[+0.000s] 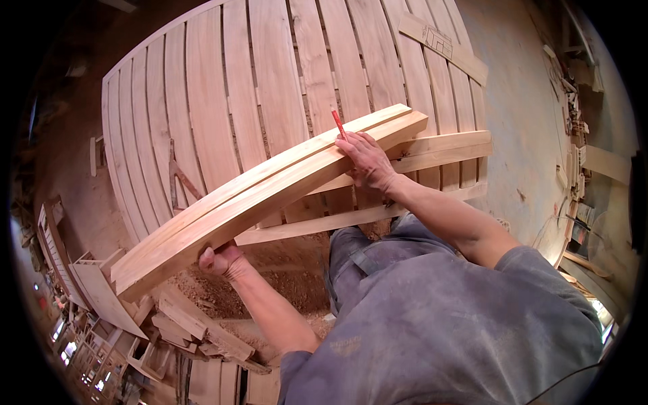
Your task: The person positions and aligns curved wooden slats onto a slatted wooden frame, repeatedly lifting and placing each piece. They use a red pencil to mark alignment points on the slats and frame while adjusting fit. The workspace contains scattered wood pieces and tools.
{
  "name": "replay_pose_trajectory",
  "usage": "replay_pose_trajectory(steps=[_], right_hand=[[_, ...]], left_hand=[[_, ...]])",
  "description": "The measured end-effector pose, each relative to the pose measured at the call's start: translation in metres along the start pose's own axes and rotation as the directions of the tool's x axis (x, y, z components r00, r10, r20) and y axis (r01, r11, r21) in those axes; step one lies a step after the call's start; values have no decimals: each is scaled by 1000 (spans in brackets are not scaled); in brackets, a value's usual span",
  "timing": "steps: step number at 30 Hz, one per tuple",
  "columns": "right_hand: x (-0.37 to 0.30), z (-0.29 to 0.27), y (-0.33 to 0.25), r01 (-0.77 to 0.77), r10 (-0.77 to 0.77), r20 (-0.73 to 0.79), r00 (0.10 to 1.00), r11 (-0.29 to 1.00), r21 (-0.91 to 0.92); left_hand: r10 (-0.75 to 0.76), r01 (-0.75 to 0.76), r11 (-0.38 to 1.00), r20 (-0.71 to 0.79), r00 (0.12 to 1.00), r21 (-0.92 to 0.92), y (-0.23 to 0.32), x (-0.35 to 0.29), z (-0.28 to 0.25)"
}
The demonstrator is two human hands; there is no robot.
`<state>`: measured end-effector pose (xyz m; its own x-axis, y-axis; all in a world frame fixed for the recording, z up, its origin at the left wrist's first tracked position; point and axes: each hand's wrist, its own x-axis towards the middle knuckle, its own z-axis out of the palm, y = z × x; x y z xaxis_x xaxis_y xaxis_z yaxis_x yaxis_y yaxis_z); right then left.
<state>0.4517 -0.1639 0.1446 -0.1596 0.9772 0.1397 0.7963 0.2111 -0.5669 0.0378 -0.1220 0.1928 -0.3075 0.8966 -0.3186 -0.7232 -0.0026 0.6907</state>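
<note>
Left fingers (208,260) are clasping two beams (270,191) over a slatted desk (209,88). Right fingers (356,144) are holding them and a red pencil (338,122).

The beams (270,192) are pale bare wood, smooth and matt with visible grain. Slats (273,54) of similar unvarnished wood show streaked grain. The pencil (339,123) has a red coat. The shirt (439,324) is matt cloth, dusty-looking; the shavings (270,290) look rough and crumbly.
</note>
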Motion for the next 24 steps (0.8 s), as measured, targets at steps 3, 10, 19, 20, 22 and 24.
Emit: replay_pose_trajectory(steps=[3, 10, 19, 20, 22, 24], right_hand=[[14, 14, 9, 63, -65, -81, 995, 997, -36], [25, 8, 35, 130, -128, 24, 992, 986, -100], [44, 7, 86, 69, -55, 222, 974, 996, -58], [50, 9, 89, 59, -41, 249, 968, 996, -66], [52, 9, 89, 79, -64, 228, 972, 995, -58], [48, 21, 94, 62, -49, 166, 985, 995, -77]], left_hand=[[-14, 14, 1000, -31, 999, -2, -5, 9, -1], [-78, 72, 996, -122, 989, -56, -44, 45, -31], [-157, 167, 986, -243, 957, 25, -82, 102, -9], [-165, 176, 984, -239, 957, 26, -84, 109, -8], [-183, 195, 980, -244, 952, 26, -88, 120, -7], [-201, 214, 976, -268, 942, 23, -89, 126, -19]])
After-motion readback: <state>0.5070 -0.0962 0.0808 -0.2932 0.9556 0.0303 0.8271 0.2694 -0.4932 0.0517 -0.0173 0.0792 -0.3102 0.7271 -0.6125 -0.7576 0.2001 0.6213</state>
